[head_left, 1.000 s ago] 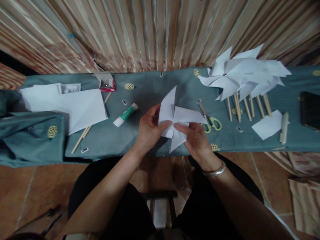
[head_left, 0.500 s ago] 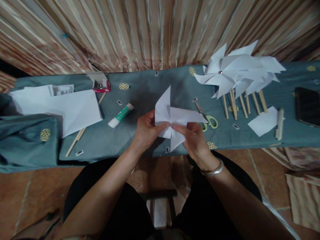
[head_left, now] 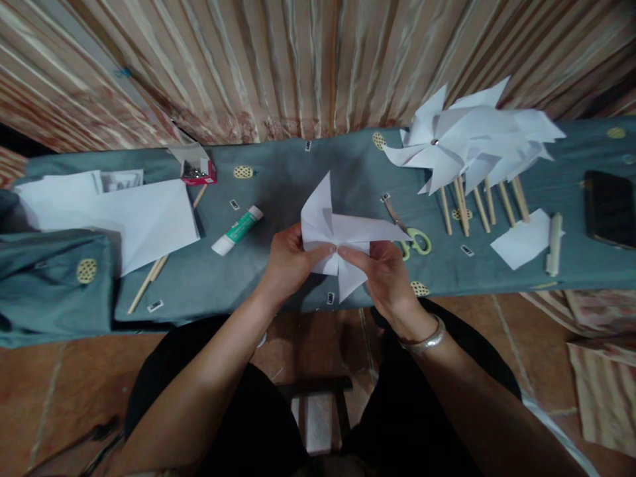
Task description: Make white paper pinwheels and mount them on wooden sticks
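Observation:
Between my hands is a white paper pinwheel [head_left: 322,222], its corners folded in towards the middle. My left hand [head_left: 293,262] grips its left side, thumb pressed near the centre and fingers behind the paper. From the other side my right hand [head_left: 390,271] pinches it, the thumb tip meeting the left thumb at the centre. The undersides, where the fingers lie, are hidden. Just right of the paper lie scissors [head_left: 421,241] with green handles, partly covered by it. A green and white glue stick [head_left: 237,230] rests to the left.
Several finished pinwheels [head_left: 447,142] on wooden sticks [head_left: 479,209] lie at the right, near a paper scrap [head_left: 519,242], a marker [head_left: 554,245] and a dark phone [head_left: 611,205]. At the left are paper sheets [head_left: 154,222], more sticks [head_left: 144,285] and a small red box [head_left: 199,173] of metal pieces.
Both hands keep the same hold, thumbs still at the centre. The upper-left part of the pinwheel has shifted slightly left. The whole view has moved a little.

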Tool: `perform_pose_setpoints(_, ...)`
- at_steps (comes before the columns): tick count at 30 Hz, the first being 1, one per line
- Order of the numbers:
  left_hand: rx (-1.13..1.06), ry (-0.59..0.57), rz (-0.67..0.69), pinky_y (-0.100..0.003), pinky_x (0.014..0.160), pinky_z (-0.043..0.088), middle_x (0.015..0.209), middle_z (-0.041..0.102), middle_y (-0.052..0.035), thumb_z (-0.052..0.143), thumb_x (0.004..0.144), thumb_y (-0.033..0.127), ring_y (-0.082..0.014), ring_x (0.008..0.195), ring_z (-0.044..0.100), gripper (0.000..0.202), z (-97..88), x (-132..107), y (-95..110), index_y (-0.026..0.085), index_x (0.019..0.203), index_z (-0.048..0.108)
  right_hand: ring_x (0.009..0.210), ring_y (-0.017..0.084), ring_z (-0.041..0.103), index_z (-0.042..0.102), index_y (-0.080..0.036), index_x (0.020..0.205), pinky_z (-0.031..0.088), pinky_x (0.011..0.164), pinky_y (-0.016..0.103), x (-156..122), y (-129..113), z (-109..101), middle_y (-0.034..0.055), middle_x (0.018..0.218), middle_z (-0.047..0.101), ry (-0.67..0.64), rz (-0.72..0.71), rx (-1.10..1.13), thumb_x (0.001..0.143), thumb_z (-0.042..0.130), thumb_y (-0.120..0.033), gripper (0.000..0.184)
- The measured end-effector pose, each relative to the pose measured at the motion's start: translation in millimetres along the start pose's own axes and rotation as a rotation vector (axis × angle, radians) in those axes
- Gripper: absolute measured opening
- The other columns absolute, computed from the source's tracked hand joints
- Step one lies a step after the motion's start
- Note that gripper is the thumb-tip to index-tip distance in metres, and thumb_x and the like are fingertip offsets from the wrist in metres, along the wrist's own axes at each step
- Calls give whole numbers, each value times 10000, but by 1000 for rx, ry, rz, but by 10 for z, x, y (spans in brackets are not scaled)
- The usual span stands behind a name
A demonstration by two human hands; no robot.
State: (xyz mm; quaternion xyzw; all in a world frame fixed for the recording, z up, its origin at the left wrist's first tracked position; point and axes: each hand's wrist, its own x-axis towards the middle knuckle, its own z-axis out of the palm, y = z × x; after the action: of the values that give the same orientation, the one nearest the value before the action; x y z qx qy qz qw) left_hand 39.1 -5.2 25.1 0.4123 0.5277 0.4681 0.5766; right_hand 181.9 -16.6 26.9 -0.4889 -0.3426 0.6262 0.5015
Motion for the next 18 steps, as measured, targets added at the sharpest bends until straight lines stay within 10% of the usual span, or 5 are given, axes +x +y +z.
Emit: perform_pose_setpoints(18, -173, 67, -42, -258, 628, 482, 739, 720, -9, 806, 550, 231, -143, 648, 622, 270, 7, -15, 41, 137, 776, 693, 742, 198, 697, 634, -214, 960, 562, 681, 342, 35, 11, -40, 10, 843, 744, -11, 19, 3, 675, 781, -304, 333)
